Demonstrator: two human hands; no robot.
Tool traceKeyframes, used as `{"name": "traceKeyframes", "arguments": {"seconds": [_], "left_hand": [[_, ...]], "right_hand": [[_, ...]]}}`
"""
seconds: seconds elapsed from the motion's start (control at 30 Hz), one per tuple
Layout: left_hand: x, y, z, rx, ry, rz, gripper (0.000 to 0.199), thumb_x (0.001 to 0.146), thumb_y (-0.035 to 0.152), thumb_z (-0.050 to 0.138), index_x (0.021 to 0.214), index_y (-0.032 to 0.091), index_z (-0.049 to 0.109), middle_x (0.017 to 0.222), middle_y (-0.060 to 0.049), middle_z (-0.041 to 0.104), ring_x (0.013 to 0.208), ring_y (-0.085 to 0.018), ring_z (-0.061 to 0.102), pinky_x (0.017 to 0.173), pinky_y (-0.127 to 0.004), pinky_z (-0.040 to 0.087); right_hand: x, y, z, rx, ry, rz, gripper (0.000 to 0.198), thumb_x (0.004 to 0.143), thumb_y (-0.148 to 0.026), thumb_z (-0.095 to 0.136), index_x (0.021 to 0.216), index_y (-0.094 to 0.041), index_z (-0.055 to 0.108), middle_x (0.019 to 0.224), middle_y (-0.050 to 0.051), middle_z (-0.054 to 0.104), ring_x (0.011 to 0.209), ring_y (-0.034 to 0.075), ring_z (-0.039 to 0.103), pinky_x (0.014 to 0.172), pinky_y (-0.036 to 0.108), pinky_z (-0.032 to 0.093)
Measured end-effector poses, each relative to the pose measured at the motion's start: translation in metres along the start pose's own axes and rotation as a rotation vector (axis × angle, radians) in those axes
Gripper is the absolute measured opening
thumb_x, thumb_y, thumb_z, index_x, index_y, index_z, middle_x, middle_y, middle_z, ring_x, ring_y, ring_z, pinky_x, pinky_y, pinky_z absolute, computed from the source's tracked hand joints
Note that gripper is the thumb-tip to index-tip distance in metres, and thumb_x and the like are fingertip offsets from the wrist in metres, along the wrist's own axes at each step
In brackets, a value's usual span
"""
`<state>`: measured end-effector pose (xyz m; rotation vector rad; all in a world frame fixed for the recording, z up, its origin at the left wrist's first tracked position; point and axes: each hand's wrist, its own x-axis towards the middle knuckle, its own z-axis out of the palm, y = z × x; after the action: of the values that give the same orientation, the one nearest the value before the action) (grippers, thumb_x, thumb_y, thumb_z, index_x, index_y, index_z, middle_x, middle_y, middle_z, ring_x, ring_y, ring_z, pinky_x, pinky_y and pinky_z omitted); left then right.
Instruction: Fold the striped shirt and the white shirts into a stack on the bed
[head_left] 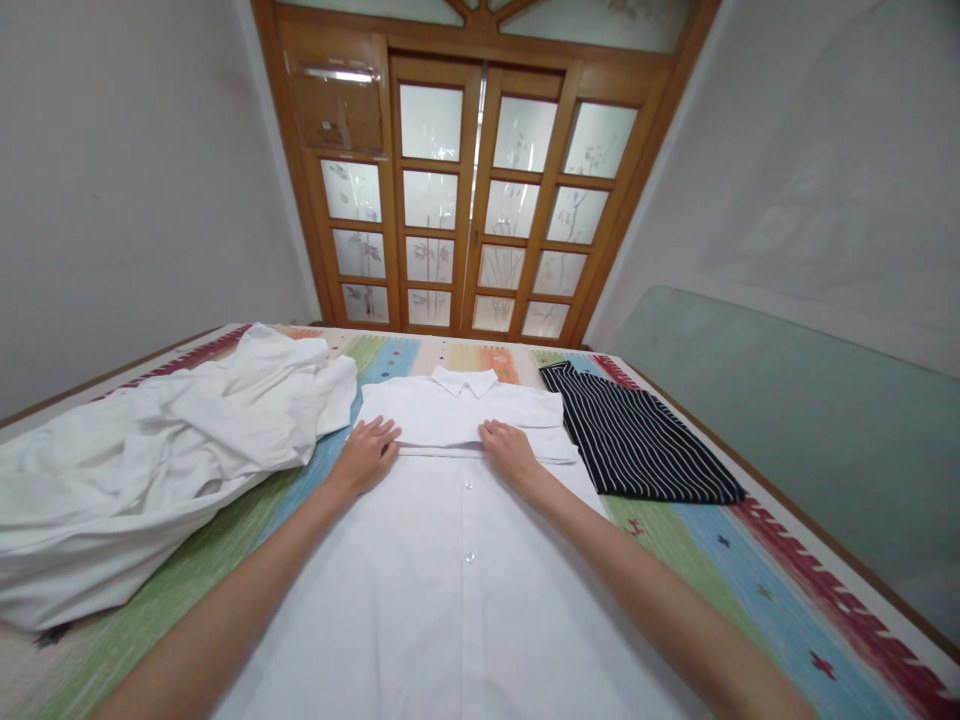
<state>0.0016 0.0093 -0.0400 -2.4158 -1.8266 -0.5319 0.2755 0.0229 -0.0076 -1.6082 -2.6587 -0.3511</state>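
A white button-up shirt [420, 560] lies spread front side up, its pointed collar [465, 382] at the far end. Its sleeves [442, 424] are folded across the chest in a flat layered band. On the left end of that band rests my left hand [369, 452], fingers apart and lying flat on the cloth. My right hand [508, 454] lies on the band right of the button line, its fingers stretched over the cloth near the lower edge. Neither hand visibly grips the fabric. Below the band, the button placket runs down between my forearms.
Crumpled white cloth [187, 455] is heaped on the left. To the right lies a folded black garment with white stripes [645, 435]. Everything sits on a colourful patterned cover [712, 570]. A pale green panel [810, 430] borders the right side; wooden glass doors [465, 220] stand beyond.
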Motion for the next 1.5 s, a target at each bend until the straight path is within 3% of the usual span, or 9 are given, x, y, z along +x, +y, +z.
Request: {"name": "traceKeyframes", "arguments": {"seconds": [0.27,0.43,0.83,1.03,1.2,1.33,1.5], "left_hand": [[0.001,-0.002,0.004,0.003,0.035,0.002,0.040,0.088,0.024,0.041,0.119,0.023,0.067,0.136,-0.008,0.060,0.134,-0.026,0.046,0.114,-0.050,0.031],[0.000,0.001,0.000,0.017,0.022,-0.014,0.042,0.085,0.024,0.045,0.120,0.022,0.066,0.137,-0.008,0.059,0.136,-0.027,0.043,0.115,-0.049,0.031],[0.000,0.003,-0.004,0.036,0.004,-0.022,0.048,0.085,0.024,0.042,0.128,0.015,0.061,0.138,-0.011,0.058,0.137,-0.027,0.042,0.116,-0.044,0.029],[0.000,0.003,-0.004,0.080,0.003,-0.005,0.047,0.085,0.025,0.042,0.126,0.013,0.062,0.137,-0.012,0.058,0.136,-0.027,0.044,0.114,-0.041,0.034],[0.000,0.001,-0.002,0.069,0.013,0.013,0.044,0.088,0.024,0.041,0.124,0.017,0.065,0.136,-0.010,0.060,0.134,-0.026,0.046,0.111,-0.043,0.036],[0.000,-0.001,-0.002,0.080,-0.034,0.013,0.048,0.095,0.026,0.030,0.133,0.013,0.058,0.140,-0.011,0.057,0.138,-0.025,0.042,0.112,-0.042,0.034],[-0.004,-0.004,0.002,0.136,-0.099,0.027,0.056,0.098,0.034,0.025,0.144,0.007,0.044,0.149,-0.015,0.045,0.143,-0.029,0.033,0.114,-0.047,0.030]], "right_hand": [[-0.030,0.069,0.012,-0.080,-0.046,0.061,0.036,0.092,-0.002,0.038,0.118,-0.011,0.062,0.126,0.019,0.063,0.123,0.025,0.055,0.099,0.034,0.044],[-0.042,0.089,0.025,-0.070,-0.023,0.035,0.040,0.091,-0.002,0.039,0.124,-0.010,0.060,0.131,0.017,0.061,0.129,0.022,0.052,0.104,0.032,0.042],[-0.038,0.090,0.022,-0.116,-0.012,-0.022,0.041,0.088,0.001,0.040,0.122,-0.001,0.062,0.130,0.024,0.060,0.130,0.026,0.050,0.110,0.038,0.039],[-0.041,0.090,0.020,-0.047,-0.045,0.070,0.043,0.087,0.000,0.039,0.121,-0.008,0.063,0.131,0.019,0.061,0.128,0.024,0.052,0.106,0.035,0.041],[-0.041,0.088,0.016,0.098,-0.092,0.174,0.037,0.087,-0.022,0.050,0.118,-0.010,0.065,0.127,0.018,0.063,0.118,0.029,0.059,0.097,0.036,0.045],[-0.035,0.078,0.029,0.273,-0.028,0.194,0.049,0.099,-0.030,0.027,0.133,-0.012,0.057,0.143,0.014,0.052,0.136,0.027,0.043,0.111,0.042,0.033],[-0.035,0.063,0.047,0.219,-0.017,0.202,0.058,0.101,-0.040,0.023,0.150,-0.013,0.035,0.158,0.014,0.029,0.147,0.031,0.022,0.117,0.052,0.017]]}}
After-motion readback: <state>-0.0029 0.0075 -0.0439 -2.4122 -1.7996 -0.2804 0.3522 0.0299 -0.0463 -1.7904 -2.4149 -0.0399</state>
